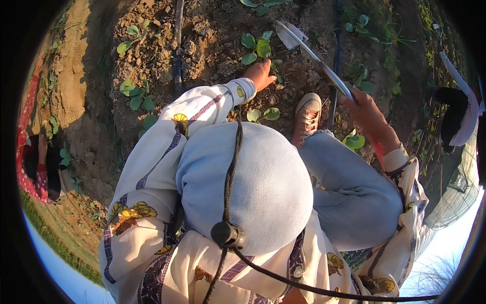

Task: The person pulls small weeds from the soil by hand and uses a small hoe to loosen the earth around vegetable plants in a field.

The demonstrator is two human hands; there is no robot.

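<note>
My left hand [261,76] reaches down beside a leafy seedling [262,47] at the upper middle. Its fingertips are partly hidden by small leaves near the soil, so whether they grip anything does not show. On the right, my right hand [360,102] is closed around the handle of a small hand hoe [334,78]. The hoe's metal blade [291,36] rests on or just above the soil, right of the seedling. Another low seedling [263,114] grows between my left sleeve and my shoe.
Dark irrigation pipes [336,45] [177,68] run along both sides of the cloddy soil. More seedlings [136,94] stand at left and right. My red shoe [308,114] is planted near the right pipe. One person [28,152] is at the far left, another [461,114] at the far right.
</note>
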